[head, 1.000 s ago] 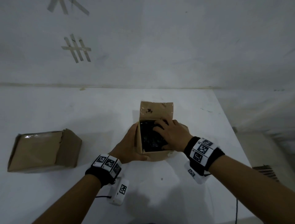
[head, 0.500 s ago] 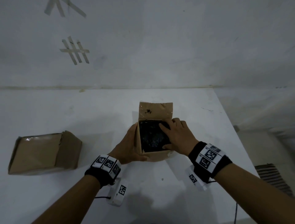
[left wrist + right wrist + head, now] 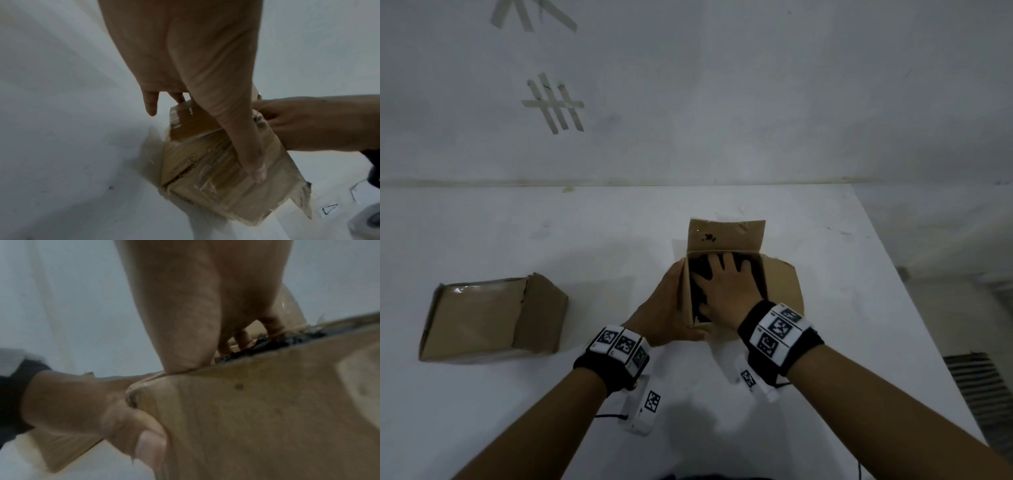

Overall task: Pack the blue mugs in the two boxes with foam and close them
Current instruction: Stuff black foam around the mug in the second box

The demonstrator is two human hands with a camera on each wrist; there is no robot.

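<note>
Dark crumpled foam (image 3: 700, 274) fills the open box (image 3: 780, 291); the right hand (image 3: 727, 294) lies flat on it, fingers (image 3: 719, 265) spread and straight, pressing down. Left hand (image 3: 664, 308) grasps the box's 9 o'clock wall, thumb across the near face. Brown corrugated flaps stand at 12 and splay at 3 o'clock. No mug is visible. A second box (image 3: 493, 318), closed and taped, lies well apart at 9 o'clock on the white tabletop (image 3: 482, 411).
</note>
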